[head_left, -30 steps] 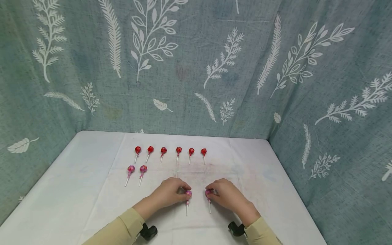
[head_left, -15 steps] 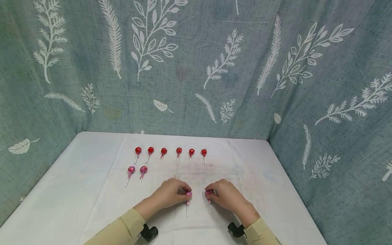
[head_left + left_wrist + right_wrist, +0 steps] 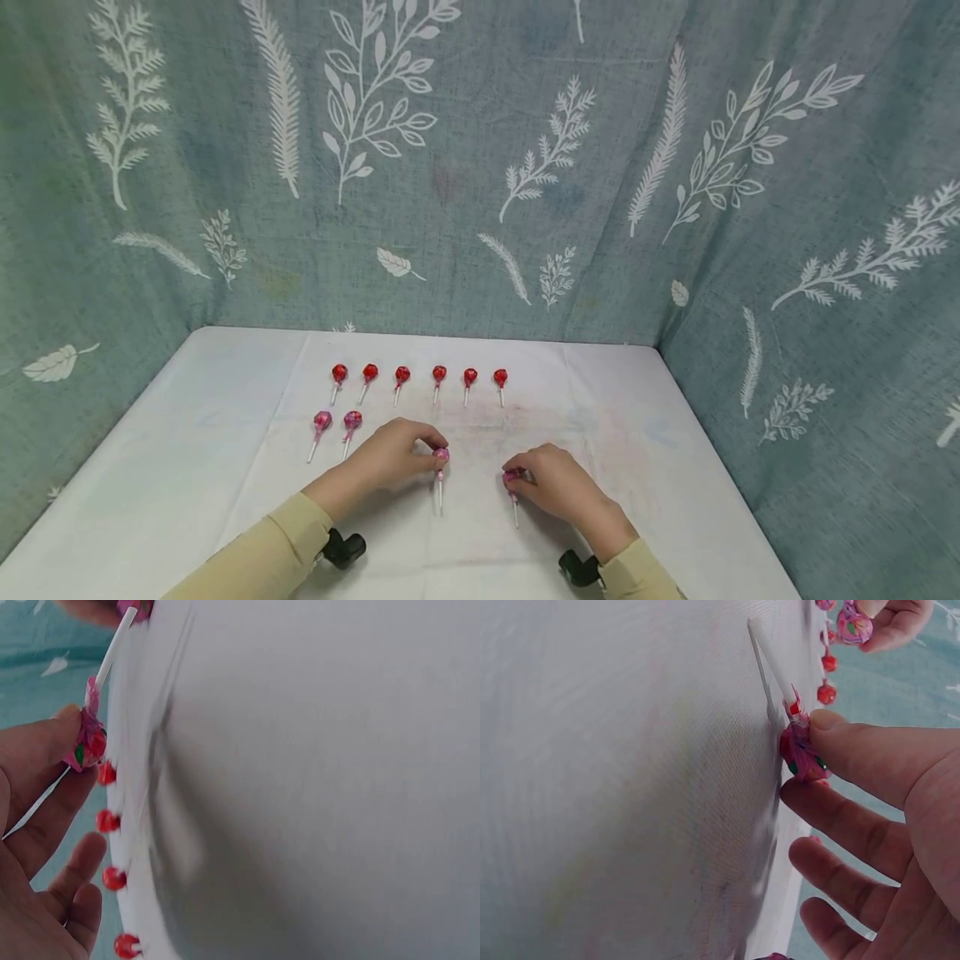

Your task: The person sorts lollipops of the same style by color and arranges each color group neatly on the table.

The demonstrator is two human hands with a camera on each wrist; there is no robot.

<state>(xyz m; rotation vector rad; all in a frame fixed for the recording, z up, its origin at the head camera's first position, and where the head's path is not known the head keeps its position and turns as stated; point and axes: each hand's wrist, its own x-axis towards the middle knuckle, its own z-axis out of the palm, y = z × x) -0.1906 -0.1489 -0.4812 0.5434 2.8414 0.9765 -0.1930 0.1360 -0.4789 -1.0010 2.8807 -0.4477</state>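
Observation:
Between thumb and index finger my left hand [image 3: 397, 454] pinches a pink-wrapped lollipop [image 3: 91, 742] by its candy head. Its white stick points toward me in the head view, and a gap of cloth shows beneath it in the left wrist view. My right hand [image 3: 558, 479] pinches another pink lollipop [image 3: 804, 754] by the head, the stick tip [image 3: 751, 624] right at the white cloth. Left of my left hand lie two more pink lollipops, one farther left [image 3: 322, 420] and one close to the wrist [image 3: 352, 419].
Several red lollipops [image 3: 439, 372] lie in a row toward the back of the white-covered table [image 3: 675, 500], sticks toward me. A green leaf-patterned curtain [image 3: 450, 192] closes off the back and sides. Black wrist devices [image 3: 345, 550] sit under both sleeves.
My left hand has moved left and away from me, lifting its lollipop off the cloth. The right hand keeps its hold in nearly the same place.

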